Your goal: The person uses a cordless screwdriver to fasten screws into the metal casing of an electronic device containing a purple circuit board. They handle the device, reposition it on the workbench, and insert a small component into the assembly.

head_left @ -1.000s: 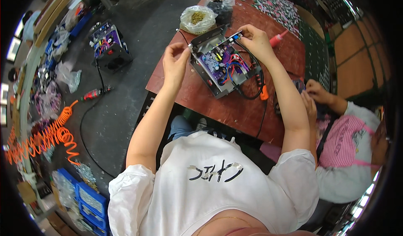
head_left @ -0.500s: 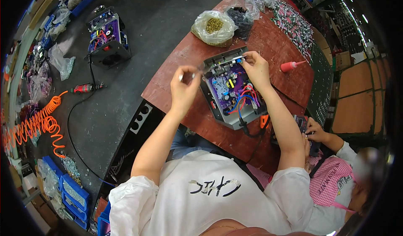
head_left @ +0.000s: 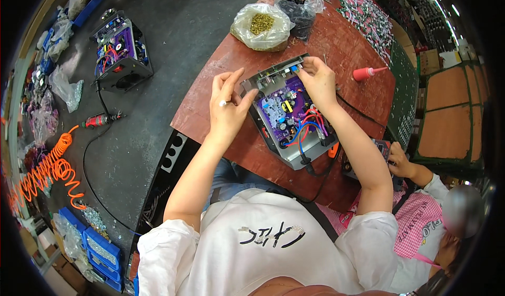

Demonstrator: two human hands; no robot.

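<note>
A grey open metal case lies slantwise on the red-brown tabletop. Inside it sits a purple circuit board with a yellow transformer, capacitors and red and blue wires. My right hand is closed at the far right corner of the case, beside a blue connector; its fingertips grip the end panel there, partly hidden. Next to the case's far left corner is my left hand, thumb and fingers apart, a ring on one finger. Nothing shows in it, and whether its fingertips touch the case I cannot tell.
A bag of brass-coloured small parts and a black bag stand beyond the case. A red bottle lies to its right. Leftward are a second unit, a power screwdriver and an orange coiled hose. A co-worker's hand is at right.
My left hand has opened from a blurred, curled shape and now spreads beside the case corner. My right hand stays at the far corner. The view has shifted slightly.
</note>
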